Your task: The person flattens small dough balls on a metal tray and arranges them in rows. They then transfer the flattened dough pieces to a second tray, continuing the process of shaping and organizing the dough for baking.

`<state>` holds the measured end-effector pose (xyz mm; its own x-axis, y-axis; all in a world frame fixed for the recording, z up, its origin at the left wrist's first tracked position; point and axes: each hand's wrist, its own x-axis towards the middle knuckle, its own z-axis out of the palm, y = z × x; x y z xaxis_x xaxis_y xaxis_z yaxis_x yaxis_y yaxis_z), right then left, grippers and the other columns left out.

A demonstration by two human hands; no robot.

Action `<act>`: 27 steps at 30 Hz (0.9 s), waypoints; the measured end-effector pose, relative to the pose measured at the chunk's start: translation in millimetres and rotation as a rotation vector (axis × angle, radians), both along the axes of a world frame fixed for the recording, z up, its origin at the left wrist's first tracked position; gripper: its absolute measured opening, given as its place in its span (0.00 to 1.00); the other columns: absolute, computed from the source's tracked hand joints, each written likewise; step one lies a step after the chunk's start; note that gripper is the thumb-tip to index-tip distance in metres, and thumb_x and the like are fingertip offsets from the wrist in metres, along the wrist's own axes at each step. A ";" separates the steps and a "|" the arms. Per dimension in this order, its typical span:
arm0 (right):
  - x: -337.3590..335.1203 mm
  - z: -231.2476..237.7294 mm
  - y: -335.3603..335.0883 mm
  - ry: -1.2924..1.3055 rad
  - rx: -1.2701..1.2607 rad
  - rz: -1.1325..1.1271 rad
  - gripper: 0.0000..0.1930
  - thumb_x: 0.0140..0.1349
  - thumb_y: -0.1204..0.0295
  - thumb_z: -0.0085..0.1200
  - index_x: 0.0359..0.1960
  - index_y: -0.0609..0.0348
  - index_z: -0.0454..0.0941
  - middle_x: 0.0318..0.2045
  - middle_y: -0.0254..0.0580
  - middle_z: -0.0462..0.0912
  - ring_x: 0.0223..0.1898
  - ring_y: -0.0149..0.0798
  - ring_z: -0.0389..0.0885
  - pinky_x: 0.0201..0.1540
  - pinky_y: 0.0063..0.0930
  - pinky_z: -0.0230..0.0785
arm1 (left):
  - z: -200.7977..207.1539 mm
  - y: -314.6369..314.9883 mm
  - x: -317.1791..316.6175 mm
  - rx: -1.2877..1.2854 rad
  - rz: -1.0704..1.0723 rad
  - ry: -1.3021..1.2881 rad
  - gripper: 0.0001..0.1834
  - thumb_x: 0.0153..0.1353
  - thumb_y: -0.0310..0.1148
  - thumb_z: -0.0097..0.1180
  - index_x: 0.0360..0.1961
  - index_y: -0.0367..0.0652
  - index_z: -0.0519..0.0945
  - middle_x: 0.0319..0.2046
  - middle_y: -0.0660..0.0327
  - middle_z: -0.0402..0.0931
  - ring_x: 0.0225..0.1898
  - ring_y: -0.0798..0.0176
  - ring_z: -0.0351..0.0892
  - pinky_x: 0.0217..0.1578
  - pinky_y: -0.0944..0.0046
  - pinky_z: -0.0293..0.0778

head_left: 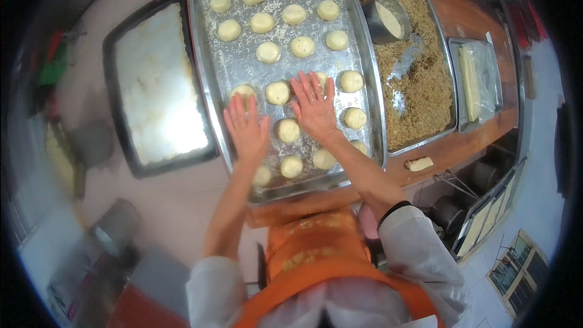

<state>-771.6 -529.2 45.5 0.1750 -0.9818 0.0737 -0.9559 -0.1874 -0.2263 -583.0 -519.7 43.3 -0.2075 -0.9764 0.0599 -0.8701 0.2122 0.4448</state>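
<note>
A large metal tray (221,64) holds rows of pale, round dough pieces (277,93) that look slightly flattened, with white crumbs or flour scattered between them. My left hand (247,132) lies stretched out over the tray's left side, its fingertips on a dough piece (243,90). To the right, my right hand (316,109) is spread flat, its fingers partly covering another dough piece (322,78). Neither hand grips anything. Several dough pieces near the front edge are partly hidden by my forearms.
Right of the tray stands a tray of brown crumbly filling (419,91) with a metal container (388,19) in it. Farther right, a small tray (467,123) holds pale dough under plastic. A dark-rimmed baking tray (155,79) lies left. A dough scrap (419,164) sits on the wooden table (480,18).
</note>
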 end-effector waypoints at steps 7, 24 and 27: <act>-3.0 -4.0 -6.0 0.036 0.078 -0.065 0.30 0.65 0.53 0.41 0.66 0.50 0.54 0.67 0.38 0.54 0.69 0.44 0.48 0.66 0.63 0.31 | 36.4 35.4 6.9 0.201 -0.084 -0.170 0.39 0.45 0.42 0.66 0.59 0.44 0.65 0.51 0.47 0.66 0.54 0.44 0.64 0.51 0.49 0.63; -40.3 24.6 60.6 -0.176 0.224 -0.045 0.38 0.46 0.67 0.65 0.59 0.59 0.60 0.55 0.53 0.64 0.54 0.54 0.64 0.57 0.43 0.58 | 42.6 111.3 30.0 0.196 -0.137 -0.135 0.35 0.46 0.36 0.66 0.55 0.37 0.68 0.52 0.50 0.64 0.55 0.46 0.63 0.52 0.50 0.63; -44.5 34.8 54.0 -0.260 0.258 -0.106 0.36 0.46 0.68 0.64 0.58 0.62 0.61 0.53 0.56 0.65 0.53 0.55 0.64 0.58 0.43 0.58 | 50.5 103.4 24.4 0.214 -0.132 -0.140 0.32 0.51 0.38 0.62 0.55 0.36 0.67 0.55 0.49 0.63 0.57 0.45 0.62 0.55 0.47 0.59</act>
